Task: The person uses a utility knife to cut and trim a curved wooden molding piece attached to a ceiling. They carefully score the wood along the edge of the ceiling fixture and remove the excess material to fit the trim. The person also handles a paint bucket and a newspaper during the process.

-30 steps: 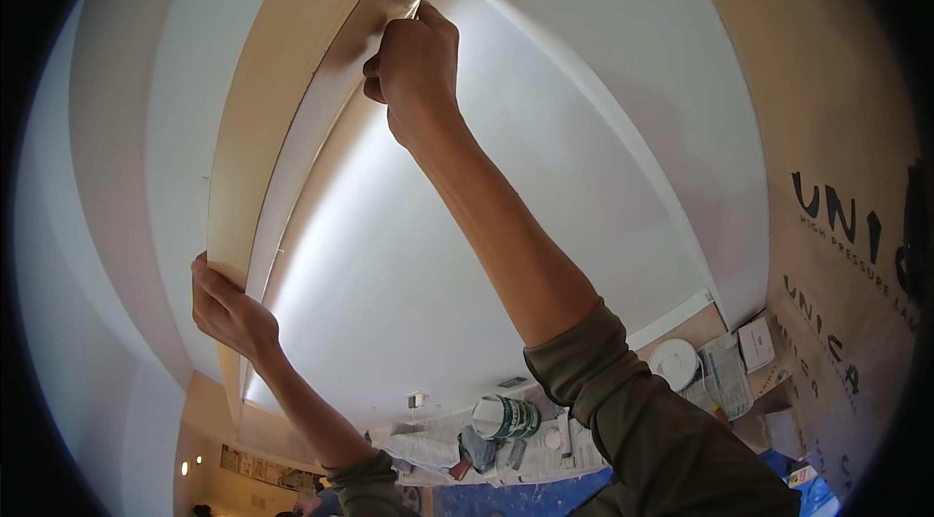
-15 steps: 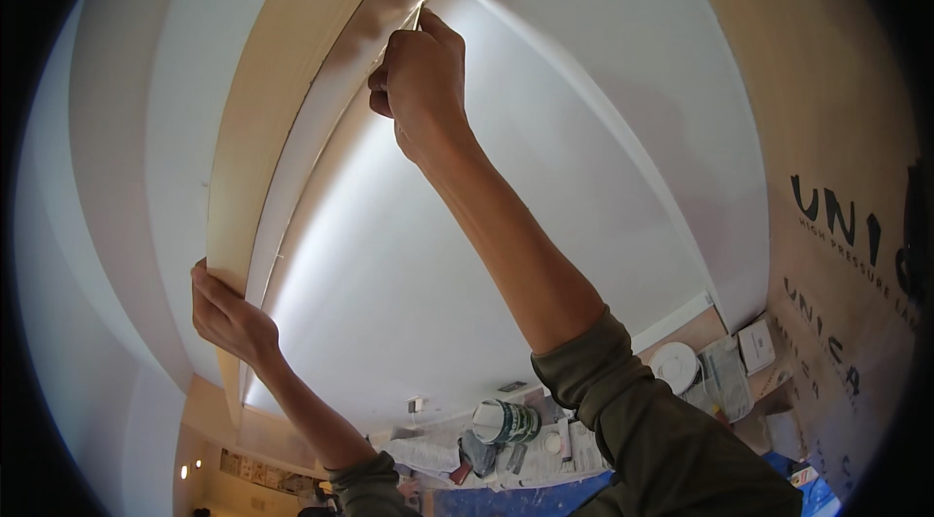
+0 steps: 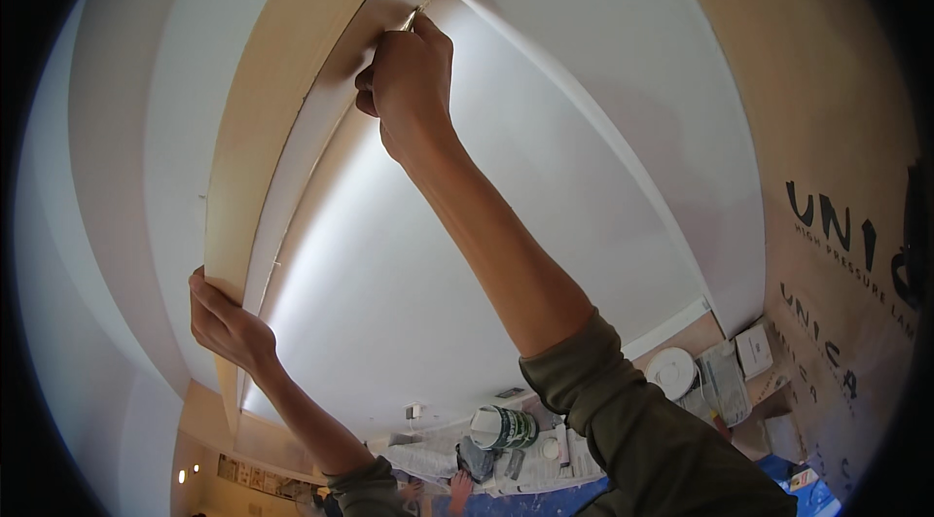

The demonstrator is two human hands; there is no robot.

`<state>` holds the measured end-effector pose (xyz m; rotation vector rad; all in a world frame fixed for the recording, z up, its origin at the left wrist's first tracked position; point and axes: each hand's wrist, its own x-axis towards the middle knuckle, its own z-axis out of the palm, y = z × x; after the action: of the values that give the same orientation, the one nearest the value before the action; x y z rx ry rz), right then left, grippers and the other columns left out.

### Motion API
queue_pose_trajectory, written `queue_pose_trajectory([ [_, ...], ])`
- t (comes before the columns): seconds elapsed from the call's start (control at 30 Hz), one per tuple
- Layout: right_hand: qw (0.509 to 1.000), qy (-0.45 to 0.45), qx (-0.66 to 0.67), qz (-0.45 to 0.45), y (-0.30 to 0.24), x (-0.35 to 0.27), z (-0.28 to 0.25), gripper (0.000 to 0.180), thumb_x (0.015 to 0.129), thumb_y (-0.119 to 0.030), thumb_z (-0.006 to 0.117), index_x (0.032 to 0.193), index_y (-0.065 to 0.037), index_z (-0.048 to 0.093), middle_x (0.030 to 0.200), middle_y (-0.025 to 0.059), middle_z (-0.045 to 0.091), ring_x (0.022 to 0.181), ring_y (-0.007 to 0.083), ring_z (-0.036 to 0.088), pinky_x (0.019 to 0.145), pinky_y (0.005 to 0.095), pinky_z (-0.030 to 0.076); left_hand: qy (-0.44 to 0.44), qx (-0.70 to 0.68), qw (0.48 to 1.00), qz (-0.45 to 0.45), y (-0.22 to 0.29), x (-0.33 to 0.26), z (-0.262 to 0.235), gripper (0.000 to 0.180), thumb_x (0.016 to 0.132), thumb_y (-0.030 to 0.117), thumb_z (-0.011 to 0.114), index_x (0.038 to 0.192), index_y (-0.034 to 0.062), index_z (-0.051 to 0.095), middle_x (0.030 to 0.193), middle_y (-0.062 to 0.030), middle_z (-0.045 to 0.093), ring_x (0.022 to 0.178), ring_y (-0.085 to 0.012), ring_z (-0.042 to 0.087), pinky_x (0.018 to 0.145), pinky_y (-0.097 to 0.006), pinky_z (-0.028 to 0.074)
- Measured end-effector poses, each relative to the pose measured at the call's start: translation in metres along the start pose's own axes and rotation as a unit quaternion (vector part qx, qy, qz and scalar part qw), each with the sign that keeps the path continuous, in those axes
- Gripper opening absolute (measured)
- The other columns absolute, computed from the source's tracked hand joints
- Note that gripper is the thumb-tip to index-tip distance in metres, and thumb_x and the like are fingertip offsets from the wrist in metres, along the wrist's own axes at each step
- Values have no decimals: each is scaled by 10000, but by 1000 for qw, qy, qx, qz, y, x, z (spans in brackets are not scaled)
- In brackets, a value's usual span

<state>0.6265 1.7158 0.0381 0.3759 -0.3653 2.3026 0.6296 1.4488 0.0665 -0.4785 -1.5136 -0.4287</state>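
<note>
The head view looks up along a white wall (image 3: 457,254) toward a far corner, where a tan wooden frame strip (image 3: 292,89) curves up the left side and meets the ceiling line. The right hand (image 3: 407,79) is raised far up near that corner, closed into a fist around a thin tool (image 3: 413,19) whose small tip shows just above the knuckles and touches the inner edge of the frame strip; what kind of tool it is cannot be told. The right forearm runs down from it to an olive green sleeve (image 3: 632,420) at the near right. The left hand (image 3: 226,322) sits lower on the left, its fingers curled round the near edge of the same frame strip, gripping it, with the thumb side hidden behind the wood. Far below, between the two arms, a paint can (image 3: 504,427) with a green and white label lies among sheets of paper (image 3: 428,459) on a floor partly covered by blue sheeting (image 3: 545,502). To the right, a round white lid (image 3: 671,373) and a small white box (image 3: 754,352) rest beside a brown printed board (image 3: 837,177) that fills the right side.
</note>
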Motion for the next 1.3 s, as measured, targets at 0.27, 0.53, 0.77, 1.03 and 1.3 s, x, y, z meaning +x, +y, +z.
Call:
queue_pose_trajectory([
  [0.27,1000,-4,6,-29,7,-4,2,652,781,-6,366,1432,28,371,694,86,546,493,144,493,463,335,430,-6,-1,1000,-9,-8,2,0,652,1025,500,334,907,-56,652,714,-145,622,624,-233,594,570,-396,487],
  [0.53,999,-42,5,-31,5,-2,-10,669,780,-8,366,1444,69,337,693,89,540,489,135,475,458,330,413,-9,8,1000,-5,-5,2,-1,662,1027,511,323,908,-54,648,701,-139,608,640,-228,589,595,-398,484],
  [0.77,999,-5,-17,-46,3,2,-5,608,787,-6,365,1391,55,405,699,102,550,508,145,501,490,337,427,10,14,1000,23,-7,1,2,660,1031,507,318,864,-46,636,674,-131,593,623,-221,582,581,-396,478],
  [1.03,999,-2,-12,-33,-1,7,0,644,797,-13,382,1434,76,349,685,101,554,511,148,515,493,347,443,-29,13,999,-7,-14,4,-3,668,1030,503,321,951,-69,656,716,-159,621,645,-237,599,598,-398,490],
  [1.3,999,-30,-10,-33,-8,8,-10,754,775,3,365,1510,65,210,632,60,488,488,129,476,451,316,424,-14,9,1000,-11,0,1,-2,669,1029,495,322,917,-83,639,684,-155,607,626,-245,590,596,-409,485],
])
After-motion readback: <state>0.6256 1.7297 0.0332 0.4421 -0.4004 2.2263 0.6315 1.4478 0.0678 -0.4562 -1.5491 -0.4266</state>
